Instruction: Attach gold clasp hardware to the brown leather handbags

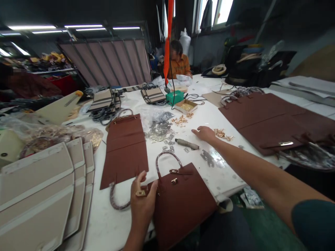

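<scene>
Your left hand [143, 204] is at the upper left edge of the brown bag [184, 204], fingers part curled, thumb apart, a brown strap between them; can't tell if it's pinched. A gold plate [140, 192] with a slot shows against those fingers. Bag sits just right of that hand, arched handle [167, 153] up, gold turn-lock [174, 181] on its front. Flat brown panel [125, 150] lies just beyond the same hand, its near handle [116, 202] curving down beside your fingers. Your right hand [206, 134] is out over the white table, fingers partly bent; can't tell if it holds anything. Gold fasteners [222, 135] sit just right of it, a second pile [180, 120] beyond it to the left. Grey-handled tool [187, 144] is near, on its left and closer to you; metal plates [159, 131] are further left.
</scene>
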### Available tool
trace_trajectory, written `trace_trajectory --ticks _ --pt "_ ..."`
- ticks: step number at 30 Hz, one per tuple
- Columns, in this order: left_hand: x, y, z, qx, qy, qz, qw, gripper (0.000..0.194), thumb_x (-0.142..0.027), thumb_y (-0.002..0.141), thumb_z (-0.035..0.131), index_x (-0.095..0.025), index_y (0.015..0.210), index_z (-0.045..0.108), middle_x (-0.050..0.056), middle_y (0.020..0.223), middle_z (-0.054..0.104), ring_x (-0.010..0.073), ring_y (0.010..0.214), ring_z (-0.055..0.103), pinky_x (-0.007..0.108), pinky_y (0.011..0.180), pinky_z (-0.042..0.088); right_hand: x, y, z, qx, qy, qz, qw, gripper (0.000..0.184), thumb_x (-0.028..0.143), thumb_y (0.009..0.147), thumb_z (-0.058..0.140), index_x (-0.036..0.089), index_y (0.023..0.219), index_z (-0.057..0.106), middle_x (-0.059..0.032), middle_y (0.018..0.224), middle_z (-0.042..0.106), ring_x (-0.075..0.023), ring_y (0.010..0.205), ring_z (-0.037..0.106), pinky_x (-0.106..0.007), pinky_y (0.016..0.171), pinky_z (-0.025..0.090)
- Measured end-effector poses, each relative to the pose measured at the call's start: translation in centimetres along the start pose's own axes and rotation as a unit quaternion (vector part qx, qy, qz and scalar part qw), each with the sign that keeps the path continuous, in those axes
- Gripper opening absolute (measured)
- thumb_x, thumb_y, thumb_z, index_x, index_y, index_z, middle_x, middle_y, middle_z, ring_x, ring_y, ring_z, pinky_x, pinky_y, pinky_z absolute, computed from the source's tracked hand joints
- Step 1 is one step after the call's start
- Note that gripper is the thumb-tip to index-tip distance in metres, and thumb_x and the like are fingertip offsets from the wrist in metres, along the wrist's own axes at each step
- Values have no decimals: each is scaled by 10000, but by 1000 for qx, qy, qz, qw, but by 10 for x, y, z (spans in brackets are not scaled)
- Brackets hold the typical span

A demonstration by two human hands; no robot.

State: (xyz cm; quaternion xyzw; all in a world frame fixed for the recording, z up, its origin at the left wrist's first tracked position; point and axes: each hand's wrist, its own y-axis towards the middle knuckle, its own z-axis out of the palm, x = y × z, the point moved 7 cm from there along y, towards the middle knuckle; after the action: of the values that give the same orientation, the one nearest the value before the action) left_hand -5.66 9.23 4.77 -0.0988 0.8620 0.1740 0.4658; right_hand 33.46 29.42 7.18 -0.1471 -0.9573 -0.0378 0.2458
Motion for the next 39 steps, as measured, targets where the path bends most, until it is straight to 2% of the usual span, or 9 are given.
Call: trace_trajectory --ticks 5,9,12,16,21,25,33,36,39 --pt "-74 -4 -9 -98 197 305 927 797 -393 829 797 -175 1499 425 199 1375 571 358 1299 530 527 1076 462 -19 29 34 -22 19 21 999 318 460 855 715 219 1062 739 -132 1186 722 -326 1092 662 -421 884 501" --pt "-120 -12 38 85 248 419 869 494 -287 911 708 -203 1366 536 133 1292 656 303 1226 576 471 1064 451 -17 31 33 -46 86 -4 995 226 346 838 724 252 1044 719 -52 1153 733 -253 1044 665 -373 879 509" --pt "-120 -10 80 247 322 362 839 376 -330 937 654 -182 1279 605 127 1235 691 319 1165 599 479 1002 460 -10 14 21 -52 149 -42 987 159 327 879 679 233 1004 704 -15 1034 755 -181 931 681 -315 845 524" --pt "-103 -4 106 333 366 296 817 215 -371 952 611 -202 1049 701 120 1064 709 321 1061 617 452 915 462 1 -59 -1 -19 294 -93 951 247 397 901 650 186 1028 673 -48 940 757 -168 800 690 -299 730 559" --pt "-102 8 105 332 296 245 861 166 -329 919 618 -205 848 702 99 952 709 288 961 627 403 845 453 14 -195 16 131 399 -141 897 145 325 866 690 222 965 710 -22 873 750 -190 748 692 -306 680 561" --pt "-118 14 106 387 136 113 905 191 -347 885 616 -207 957 723 38 870 736 222 804 662 334 740 473 31 -253 42 144 359 -271 881 178 205 925 606 257 1023 745 -28 1034 739 -197 926 693 -325 841 551" --pt "-144 -4 113 360 -62 74 928 460 -481 965 517 -202 1307 646 83 1206 744 243 1085 681 336 969 494 38 -226 44 40 405 -228 884 206 231 938 589 251 1092 726 -55 1140 730 -240 1141 658 -410 1045 492" --pt "-118 -1 100 284 22 103 953 337 -417 965 509 -202 1167 672 97 1187 727 253 1107 660 358 978 485 15 -208 46 52 416 -126 899 194 335 907 645 225 1045 724 -51 1039 758 -229 970 712 -389 924 549" --pt "-95 -7 99 297 195 150 923 314 -399 895 608 -200 1129 672 123 1110 725 308 1072 650 403 932 483 -6 -196 54 135 440 -42 887 298 403 868 675 199 1084 707 -37 843 768 -216 779 732 -337 732 573"
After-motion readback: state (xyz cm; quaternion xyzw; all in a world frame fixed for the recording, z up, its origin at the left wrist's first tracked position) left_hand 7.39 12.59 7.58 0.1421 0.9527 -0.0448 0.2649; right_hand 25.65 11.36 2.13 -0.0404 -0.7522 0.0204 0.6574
